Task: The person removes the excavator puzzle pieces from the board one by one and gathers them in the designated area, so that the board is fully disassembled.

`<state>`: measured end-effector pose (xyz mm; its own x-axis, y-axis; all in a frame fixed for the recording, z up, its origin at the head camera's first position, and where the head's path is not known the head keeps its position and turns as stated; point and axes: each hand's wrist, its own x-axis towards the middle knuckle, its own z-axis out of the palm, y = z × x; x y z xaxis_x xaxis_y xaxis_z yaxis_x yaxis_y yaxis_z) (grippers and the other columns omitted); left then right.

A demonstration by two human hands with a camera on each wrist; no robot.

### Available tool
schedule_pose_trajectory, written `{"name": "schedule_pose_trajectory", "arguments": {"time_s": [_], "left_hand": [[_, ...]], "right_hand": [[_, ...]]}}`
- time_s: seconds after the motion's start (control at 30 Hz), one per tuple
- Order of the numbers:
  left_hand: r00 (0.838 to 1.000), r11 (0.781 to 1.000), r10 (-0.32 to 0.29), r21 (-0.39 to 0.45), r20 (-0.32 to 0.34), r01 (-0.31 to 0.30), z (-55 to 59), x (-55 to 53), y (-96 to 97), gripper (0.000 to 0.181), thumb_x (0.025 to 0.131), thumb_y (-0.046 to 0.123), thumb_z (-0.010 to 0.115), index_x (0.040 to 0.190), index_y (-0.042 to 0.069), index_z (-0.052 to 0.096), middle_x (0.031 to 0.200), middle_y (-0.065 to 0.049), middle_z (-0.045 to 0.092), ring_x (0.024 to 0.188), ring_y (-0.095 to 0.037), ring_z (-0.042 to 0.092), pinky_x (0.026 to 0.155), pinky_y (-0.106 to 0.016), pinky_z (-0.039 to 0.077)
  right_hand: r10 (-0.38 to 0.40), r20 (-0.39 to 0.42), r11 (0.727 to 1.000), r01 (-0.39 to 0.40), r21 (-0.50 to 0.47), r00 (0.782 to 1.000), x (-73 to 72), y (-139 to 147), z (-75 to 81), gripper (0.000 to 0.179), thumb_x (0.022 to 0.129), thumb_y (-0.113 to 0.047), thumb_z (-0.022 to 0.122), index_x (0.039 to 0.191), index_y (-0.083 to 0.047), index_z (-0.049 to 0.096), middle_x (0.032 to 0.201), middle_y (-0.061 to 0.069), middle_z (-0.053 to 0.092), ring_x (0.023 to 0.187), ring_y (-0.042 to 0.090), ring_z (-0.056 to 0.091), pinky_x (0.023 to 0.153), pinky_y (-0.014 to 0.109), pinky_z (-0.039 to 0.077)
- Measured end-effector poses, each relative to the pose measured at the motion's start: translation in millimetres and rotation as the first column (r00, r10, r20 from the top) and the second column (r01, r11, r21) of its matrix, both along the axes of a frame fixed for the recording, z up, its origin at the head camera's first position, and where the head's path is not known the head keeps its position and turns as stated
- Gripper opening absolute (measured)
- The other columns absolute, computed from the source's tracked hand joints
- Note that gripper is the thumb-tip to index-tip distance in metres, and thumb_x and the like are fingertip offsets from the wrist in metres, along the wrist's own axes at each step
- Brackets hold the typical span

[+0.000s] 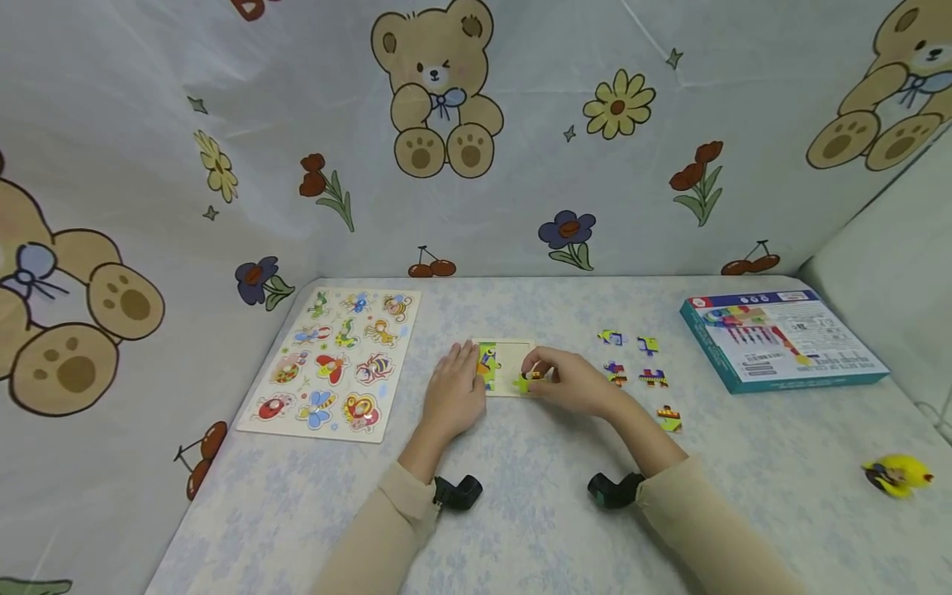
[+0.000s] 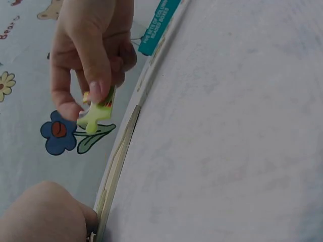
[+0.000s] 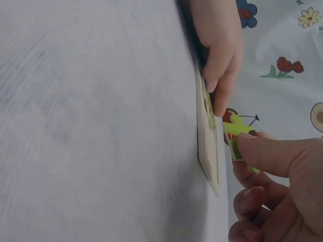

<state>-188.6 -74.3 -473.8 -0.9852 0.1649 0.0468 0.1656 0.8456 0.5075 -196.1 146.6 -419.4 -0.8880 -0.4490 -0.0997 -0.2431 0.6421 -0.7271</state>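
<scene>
A shallow wooden puzzle tray [image 1: 511, 355] lies on the table, with colourful pieces [image 1: 487, 366] fitted along its left side and bare wood to their right. My left hand [image 1: 454, 390] rests over the tray's left edge, fingers extended. Between thumb and fingers, my right hand [image 1: 571, 382] pinches a green jigsaw piece [image 3: 234, 132] with a knob on its edge. That piece is held over the tray's right part; both wrist views show it lifted off the wood. Several loose jigsaw pieces [image 1: 654, 378] lie to the right of the right hand.
At the left lies an insect picture board [image 1: 338, 343]. A teal-edged flat box [image 1: 792, 339] sits at the back right, and a small yellow toy [image 1: 897, 475] at the right. Behind the table hangs a bear-patterned cloth [image 1: 521, 190].
</scene>
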Motion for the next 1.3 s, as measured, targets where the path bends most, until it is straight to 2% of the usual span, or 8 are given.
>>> {"name": "schedule_pose_trajectory", "arguments": {"time_s": [0.13,0.37,0.6,0.97,1.13,1.3], "left_hand": [[1.000,1.000,-0.003,0.002,-0.011,0.003,-1.1,0.2,-1.1,0.056,0.103,0.026,0.039,0.156,0.010,0.032,0.165,-0.005,0.025,0.155,-0.023,0.015,0.127,-0.042,0.011],[1.000,1.000,-0.005,0.004,-0.009,0.005,-3.1,-0.7,-2.0,0.056,0.103,0.027,0.038,0.156,0.010,0.031,0.166,-0.004,0.024,0.155,-0.023,0.014,0.127,-0.042,0.010],[1.000,1.000,0.001,0.005,-0.001,-0.001,-3.1,-1.2,-1.5,0.056,0.103,0.027,0.038,0.156,0.011,0.031,0.166,-0.004,0.023,0.156,-0.023,0.013,0.127,-0.042,0.010],[1.000,1.000,0.012,0.023,0.001,-0.012,-2.2,-1.9,-1.1,0.054,0.102,0.024,0.037,0.155,0.019,0.036,0.165,-0.003,0.025,0.155,-0.022,0.015,0.127,-0.042,0.011],[1.000,0.999,0.013,0.036,-0.010,-0.013,-0.8,-2.3,-0.8,0.051,0.100,0.021,0.038,0.151,0.023,0.044,0.164,-0.004,0.027,0.155,-0.023,0.016,0.127,-0.044,0.012],[1.000,0.999,0.018,0.043,-0.003,-0.018,0.1,-3.4,-0.5,0.051,0.099,0.020,0.040,0.150,0.020,0.046,0.164,-0.004,0.029,0.155,-0.023,0.017,0.127,-0.044,0.012]], "right_hand": [[0.002,0.014,0.999,-0.002,0.043,1.000,7.4,25,5.6,0.017,0.092,-0.014,0.071,0.105,-0.020,0.062,0.100,0.005,0.066,0.072,0.018,0.055,0.067,0.032,0.048],[-0.019,0.042,0.997,0.016,0.080,0.999,17.7,73,6.8,0.017,0.092,-0.014,0.070,0.106,-0.017,0.062,0.103,0.006,0.066,0.079,0.019,0.056,0.070,0.030,0.048],[-0.030,0.007,0.991,0.029,0.134,1.000,27.4,105,1.7,0.015,0.092,-0.014,0.070,0.104,-0.016,0.062,0.099,0.004,0.063,0.082,0.018,0.053,0.070,0.028,0.046],[-0.083,-0.016,0.970,0.085,0.227,0.996,27.4,110,-3.9,0.016,0.091,-0.016,0.071,0.105,-0.020,0.065,0.094,0.002,0.060,0.086,0.019,0.051,0.072,0.031,0.042],[-0.075,-0.040,0.965,0.083,0.249,0.996,27.7,111,-5.1,0.017,0.088,-0.019,0.075,0.104,-0.020,0.067,0.092,-0.001,0.061,0.089,0.018,0.052,0.076,0.032,0.043],[-0.059,-0.046,0.960,0.069,0.270,0.997,28.9,111,-5.0,0.019,0.087,-0.023,0.077,0.104,-0.019,0.070,0.094,-0.003,0.064,0.094,0.019,0.054,0.084,0.039,0.047]]}}
